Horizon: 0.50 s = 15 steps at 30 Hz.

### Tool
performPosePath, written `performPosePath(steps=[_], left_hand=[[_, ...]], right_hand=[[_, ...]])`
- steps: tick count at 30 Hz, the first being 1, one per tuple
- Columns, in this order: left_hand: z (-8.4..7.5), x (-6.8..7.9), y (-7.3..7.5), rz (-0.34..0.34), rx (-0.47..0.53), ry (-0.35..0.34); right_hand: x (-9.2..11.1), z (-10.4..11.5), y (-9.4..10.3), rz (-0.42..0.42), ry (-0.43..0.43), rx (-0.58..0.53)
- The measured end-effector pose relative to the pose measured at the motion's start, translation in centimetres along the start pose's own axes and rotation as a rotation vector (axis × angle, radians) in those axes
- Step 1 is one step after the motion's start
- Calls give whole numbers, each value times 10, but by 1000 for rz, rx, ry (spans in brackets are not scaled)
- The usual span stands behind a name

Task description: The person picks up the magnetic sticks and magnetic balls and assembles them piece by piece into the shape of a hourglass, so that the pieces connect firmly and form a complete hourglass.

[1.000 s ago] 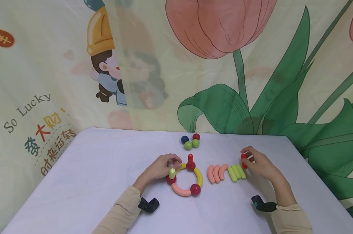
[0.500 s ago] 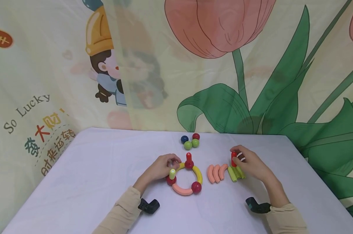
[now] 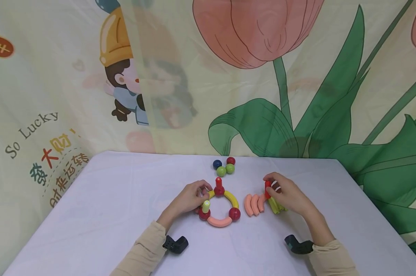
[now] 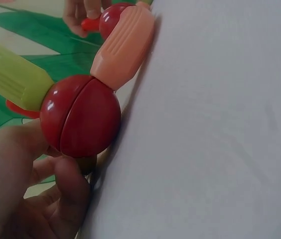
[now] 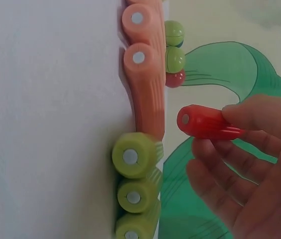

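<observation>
On the white tabletop, a ring of magnetic rods and balls (image 3: 219, 222) has red balls, yellow and pink curved rods. A short green rod (image 3: 206, 207) and a short red rod (image 3: 219, 182) stand up from two balls. My left hand (image 3: 189, 197) grips the ring's left side, thumb and fingers near a red ball (image 4: 80, 117); the ring partly hides the grip. Between thumb and fingers, my right hand (image 3: 290, 193) pinches a loose red rod (image 5: 208, 122), upright and raised above the table. Its magnetic end shows in the right wrist view.
Pink curved rods (image 3: 248, 205) lie side by side right of the ring. Short green rods (image 3: 272, 206) lie beside them, partly behind my right hand. Farther back sit a blue ball (image 3: 217, 165), a red ball (image 3: 231, 160) and two green balls (image 3: 221, 171). A printed curtain hangs behind.
My right hand has moved left with the red rod, from beyond the green rods to over them. The ring has turned slightly under my left hand, its far ball shifting left.
</observation>
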<state>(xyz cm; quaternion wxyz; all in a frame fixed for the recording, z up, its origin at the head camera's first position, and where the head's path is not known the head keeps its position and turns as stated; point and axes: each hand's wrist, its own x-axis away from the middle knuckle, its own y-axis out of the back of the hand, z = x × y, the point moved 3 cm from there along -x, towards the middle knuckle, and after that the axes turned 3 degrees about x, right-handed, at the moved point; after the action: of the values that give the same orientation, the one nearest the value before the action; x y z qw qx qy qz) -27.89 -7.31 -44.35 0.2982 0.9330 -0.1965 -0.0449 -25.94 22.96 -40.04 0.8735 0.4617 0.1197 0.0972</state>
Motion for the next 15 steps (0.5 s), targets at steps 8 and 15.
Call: performPosePath(steps=[8,15], left_hand=[[-1,1,-1,-26,-10,18],[-1,1,-2,-24,-13,27]], right_hand=[[-1,9,-7,0,17,21],[-2,13,-12,-14,34,24]])
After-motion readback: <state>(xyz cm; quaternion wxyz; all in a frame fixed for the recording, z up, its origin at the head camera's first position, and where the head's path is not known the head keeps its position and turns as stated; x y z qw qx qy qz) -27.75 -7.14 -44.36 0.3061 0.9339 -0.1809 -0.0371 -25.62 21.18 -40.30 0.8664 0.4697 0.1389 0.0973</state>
